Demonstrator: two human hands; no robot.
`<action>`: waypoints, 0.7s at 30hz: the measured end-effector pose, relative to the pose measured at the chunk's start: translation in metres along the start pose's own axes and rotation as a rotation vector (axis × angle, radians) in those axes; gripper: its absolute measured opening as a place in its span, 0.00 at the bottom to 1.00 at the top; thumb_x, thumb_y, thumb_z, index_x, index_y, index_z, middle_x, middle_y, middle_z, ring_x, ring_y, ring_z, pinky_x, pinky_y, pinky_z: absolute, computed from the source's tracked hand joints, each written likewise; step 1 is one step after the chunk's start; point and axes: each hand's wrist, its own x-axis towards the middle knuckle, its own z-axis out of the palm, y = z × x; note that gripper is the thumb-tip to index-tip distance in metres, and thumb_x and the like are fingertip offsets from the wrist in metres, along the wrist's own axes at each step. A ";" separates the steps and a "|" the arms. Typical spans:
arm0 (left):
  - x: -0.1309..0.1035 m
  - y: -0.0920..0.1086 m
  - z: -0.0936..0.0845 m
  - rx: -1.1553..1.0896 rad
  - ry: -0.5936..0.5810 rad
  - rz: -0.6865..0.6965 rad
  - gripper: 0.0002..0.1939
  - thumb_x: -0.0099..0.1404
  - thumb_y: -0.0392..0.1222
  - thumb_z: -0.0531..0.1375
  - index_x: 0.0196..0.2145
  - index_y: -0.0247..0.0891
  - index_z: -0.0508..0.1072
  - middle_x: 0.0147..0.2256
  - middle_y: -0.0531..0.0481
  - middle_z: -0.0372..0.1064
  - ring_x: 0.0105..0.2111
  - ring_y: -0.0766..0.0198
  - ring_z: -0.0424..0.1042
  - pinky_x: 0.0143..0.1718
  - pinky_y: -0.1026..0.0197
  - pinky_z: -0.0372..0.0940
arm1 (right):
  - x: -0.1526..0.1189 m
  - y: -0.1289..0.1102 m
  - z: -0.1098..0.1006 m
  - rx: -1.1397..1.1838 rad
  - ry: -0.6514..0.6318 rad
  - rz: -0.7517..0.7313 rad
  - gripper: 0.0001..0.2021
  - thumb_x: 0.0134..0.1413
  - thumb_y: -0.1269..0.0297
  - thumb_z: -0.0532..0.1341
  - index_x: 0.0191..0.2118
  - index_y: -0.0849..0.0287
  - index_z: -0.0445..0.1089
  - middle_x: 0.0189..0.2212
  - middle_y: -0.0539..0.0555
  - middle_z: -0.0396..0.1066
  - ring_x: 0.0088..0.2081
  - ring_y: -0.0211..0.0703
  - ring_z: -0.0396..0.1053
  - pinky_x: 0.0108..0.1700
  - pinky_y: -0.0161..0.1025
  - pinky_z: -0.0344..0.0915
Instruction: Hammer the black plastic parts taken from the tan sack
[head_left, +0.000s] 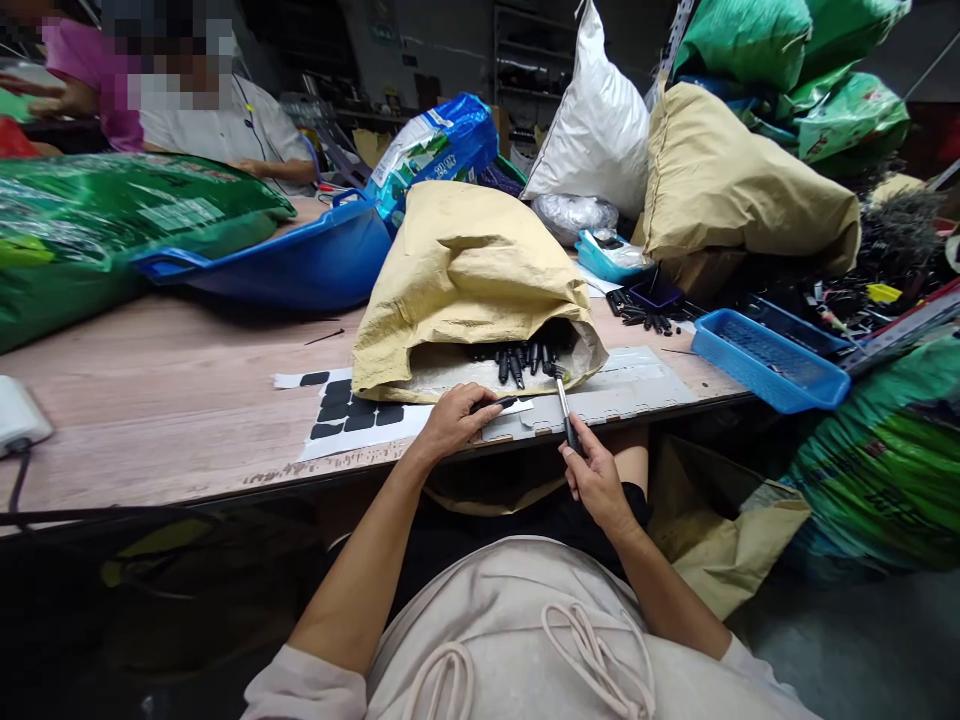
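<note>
My left hand (459, 415) is at the table edge, its fingers closed on a slender black piece (495, 404). A small white strip (517, 408) lies by its end. In my right hand (598, 478) is a tool with a black handle and a metal shaft (562, 396). Its dark head reaches the mouth of a tan woven sack (480, 260); I cannot make out its exact shape. Several black pen-like pieces (516, 365) spill from the sack's opening. Left of my left hand lies a white sheet with black rounded-square stickers (360, 412). Grey cardboard (630, 388) is under the sack's front.
A blue basin (300, 262) and a green bag (112, 220) stand on the left. At right are a blue plastic tray (765, 360), loose black pieces (645, 318) and another tan sack (742, 180). A person (225, 130) sits across the table.
</note>
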 end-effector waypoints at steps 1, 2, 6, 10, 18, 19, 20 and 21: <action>0.000 0.001 0.000 0.004 -0.008 0.003 0.15 0.71 0.53 0.60 0.40 0.41 0.81 0.39 0.46 0.79 0.43 0.52 0.75 0.49 0.51 0.67 | 0.000 -0.001 0.001 0.008 0.002 0.016 0.44 0.59 0.50 0.69 0.78 0.57 0.61 0.26 0.44 0.64 0.19 0.33 0.53 0.16 0.32 0.55; 0.000 0.002 0.000 0.005 -0.014 0.003 0.16 0.71 0.53 0.59 0.40 0.41 0.81 0.39 0.46 0.79 0.43 0.53 0.75 0.49 0.52 0.67 | -0.001 -0.002 0.002 0.014 0.001 0.024 0.44 0.59 0.50 0.69 0.78 0.57 0.62 0.25 0.44 0.63 0.19 0.33 0.53 0.16 0.32 0.55; 0.001 0.004 -0.002 -0.018 -0.015 -0.016 0.18 0.74 0.53 0.55 0.39 0.41 0.80 0.39 0.47 0.79 0.41 0.55 0.75 0.45 0.55 0.67 | -0.001 -0.004 0.003 0.057 0.000 0.051 0.47 0.56 0.49 0.70 0.78 0.56 0.60 0.26 0.44 0.64 0.19 0.33 0.54 0.15 0.32 0.55; -0.007 0.009 -0.002 -0.052 0.026 -0.042 0.18 0.76 0.53 0.54 0.42 0.40 0.80 0.35 0.48 0.78 0.37 0.55 0.75 0.43 0.55 0.69 | -0.001 -0.005 0.003 0.091 0.010 0.065 0.50 0.53 0.49 0.72 0.79 0.55 0.59 0.27 0.43 0.66 0.19 0.32 0.54 0.15 0.31 0.55; -0.076 0.009 0.070 -0.080 -0.228 0.109 0.22 0.79 0.56 0.52 0.55 0.45 0.80 0.47 0.42 0.83 0.47 0.52 0.81 0.53 0.53 0.73 | -0.002 -0.007 0.003 0.102 -0.005 0.061 0.48 0.54 0.50 0.71 0.78 0.55 0.61 0.26 0.42 0.65 0.19 0.30 0.54 0.15 0.30 0.55; -0.082 0.002 0.082 -0.043 -0.247 0.016 0.22 0.80 0.56 0.51 0.57 0.45 0.80 0.49 0.42 0.83 0.49 0.51 0.82 0.54 0.52 0.73 | -0.002 -0.007 0.003 0.102 -0.007 0.063 0.48 0.54 0.51 0.71 0.78 0.55 0.60 0.26 0.42 0.64 0.18 0.30 0.53 0.15 0.29 0.55; -0.086 -0.006 0.094 -0.002 -0.252 -0.089 0.22 0.80 0.54 0.51 0.58 0.46 0.79 0.51 0.42 0.82 0.51 0.49 0.81 0.56 0.51 0.73 | -0.002 -0.007 0.003 0.101 -0.008 0.067 0.48 0.54 0.51 0.71 0.78 0.55 0.60 0.26 0.42 0.64 0.18 0.30 0.53 0.15 0.29 0.55; -0.089 -0.016 0.104 0.038 -0.251 -0.186 0.22 0.79 0.53 0.51 0.60 0.46 0.79 0.54 0.41 0.82 0.54 0.48 0.81 0.57 0.50 0.73 | -0.002 -0.007 0.003 0.102 -0.007 0.072 0.48 0.54 0.50 0.71 0.78 0.55 0.60 0.26 0.42 0.64 0.18 0.30 0.53 0.15 0.29 0.54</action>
